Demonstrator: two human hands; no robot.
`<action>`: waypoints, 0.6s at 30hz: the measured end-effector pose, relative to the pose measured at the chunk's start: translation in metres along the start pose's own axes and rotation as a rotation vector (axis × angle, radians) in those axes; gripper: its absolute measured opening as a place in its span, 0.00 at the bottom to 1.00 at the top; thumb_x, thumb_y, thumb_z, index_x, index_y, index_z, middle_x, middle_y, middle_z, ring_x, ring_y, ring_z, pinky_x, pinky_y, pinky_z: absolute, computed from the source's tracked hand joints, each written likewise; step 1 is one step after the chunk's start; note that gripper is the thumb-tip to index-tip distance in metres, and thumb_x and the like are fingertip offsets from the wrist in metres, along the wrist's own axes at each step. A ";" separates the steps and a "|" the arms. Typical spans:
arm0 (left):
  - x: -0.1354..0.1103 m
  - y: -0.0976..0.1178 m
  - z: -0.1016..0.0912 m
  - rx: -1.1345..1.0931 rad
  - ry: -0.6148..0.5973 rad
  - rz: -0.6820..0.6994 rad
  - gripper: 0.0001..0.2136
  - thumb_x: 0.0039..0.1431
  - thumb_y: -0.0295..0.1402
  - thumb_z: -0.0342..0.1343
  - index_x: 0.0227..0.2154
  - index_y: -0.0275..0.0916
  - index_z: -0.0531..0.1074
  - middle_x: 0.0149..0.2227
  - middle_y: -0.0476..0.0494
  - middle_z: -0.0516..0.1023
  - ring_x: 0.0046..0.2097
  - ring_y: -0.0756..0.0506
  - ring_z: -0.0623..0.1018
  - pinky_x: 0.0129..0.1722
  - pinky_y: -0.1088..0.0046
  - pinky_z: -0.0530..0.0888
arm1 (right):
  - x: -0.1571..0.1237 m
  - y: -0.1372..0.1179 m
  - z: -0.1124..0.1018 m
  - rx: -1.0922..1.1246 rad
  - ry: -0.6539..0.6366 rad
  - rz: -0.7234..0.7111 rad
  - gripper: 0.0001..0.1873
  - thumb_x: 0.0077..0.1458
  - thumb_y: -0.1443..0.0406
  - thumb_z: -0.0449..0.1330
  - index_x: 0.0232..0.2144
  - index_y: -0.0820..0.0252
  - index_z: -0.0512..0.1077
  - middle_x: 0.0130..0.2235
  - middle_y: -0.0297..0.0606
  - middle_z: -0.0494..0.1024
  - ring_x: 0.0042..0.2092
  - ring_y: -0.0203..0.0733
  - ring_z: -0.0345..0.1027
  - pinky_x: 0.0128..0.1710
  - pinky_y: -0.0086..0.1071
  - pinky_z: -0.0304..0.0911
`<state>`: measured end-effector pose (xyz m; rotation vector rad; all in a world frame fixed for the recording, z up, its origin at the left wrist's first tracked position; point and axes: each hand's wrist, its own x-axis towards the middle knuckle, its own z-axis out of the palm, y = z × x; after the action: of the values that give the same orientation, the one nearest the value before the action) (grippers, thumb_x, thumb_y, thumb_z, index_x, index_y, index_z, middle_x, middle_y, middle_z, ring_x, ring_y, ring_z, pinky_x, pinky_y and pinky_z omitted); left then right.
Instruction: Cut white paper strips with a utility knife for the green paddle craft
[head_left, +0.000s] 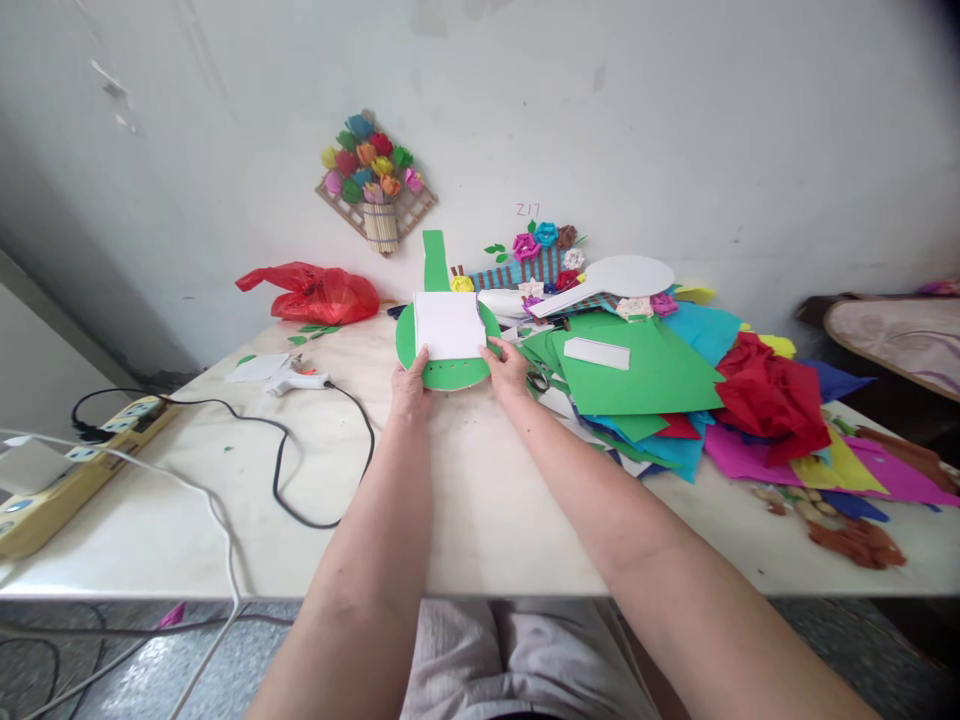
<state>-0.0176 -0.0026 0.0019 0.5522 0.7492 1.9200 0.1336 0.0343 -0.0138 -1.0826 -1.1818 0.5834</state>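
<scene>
Held out in front of me is a green round paddle-shaped board (456, 376), its strip handle pointing away toward the wall. A white rectangular sheet (450, 325) lies over the middle of its disc. My left hand (411, 384) closes on the near left edge of the board, thumb at the sheet's lower left corner. On the near right edge my right hand (507, 368) grips too, thumb by the sheet's lower right side. Small dark marks dot the green below the sheet. The fingers beneath the board are hidden.
A white glue gun (292, 380) with a black cord lies left, near a power strip (112, 455) and a red plastic bag (324, 295). At right are green sheets (645, 375), a white paddle-shaped cutout (628, 275) and crumpled red paper (776, 395). Paper flowers (371, 160) hang on the wall.
</scene>
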 end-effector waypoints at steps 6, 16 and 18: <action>0.000 0.000 0.000 0.006 0.030 -0.002 0.13 0.54 0.21 0.65 0.42 0.35 0.78 0.36 0.42 0.85 0.41 0.44 0.84 0.49 0.66 0.79 | -0.002 -0.009 -0.004 -0.023 0.001 0.023 0.15 0.47 0.59 0.66 0.37 0.58 0.81 0.28 0.32 0.77 0.31 0.38 0.65 0.39 0.32 0.64; -0.002 0.001 0.000 0.011 0.038 -0.013 0.13 0.53 0.22 0.65 0.42 0.35 0.78 0.36 0.43 0.84 0.42 0.44 0.84 0.49 0.66 0.79 | -0.001 -0.006 -0.002 0.010 -0.034 -0.007 0.12 0.51 0.63 0.64 0.37 0.59 0.82 0.41 0.41 0.84 0.41 0.44 0.76 0.48 0.37 0.67; -0.003 0.002 0.001 0.011 0.039 -0.009 0.11 0.54 0.24 0.66 0.41 0.35 0.78 0.36 0.43 0.84 0.43 0.43 0.83 0.49 0.66 0.78 | -0.001 -0.006 -0.002 -0.002 -0.038 -0.010 0.12 0.51 0.63 0.64 0.38 0.59 0.82 0.42 0.41 0.84 0.42 0.45 0.76 0.49 0.38 0.68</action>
<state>-0.0169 -0.0058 0.0035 0.5184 0.7871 1.9239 0.1345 0.0299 -0.0085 -1.0705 -1.2199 0.5974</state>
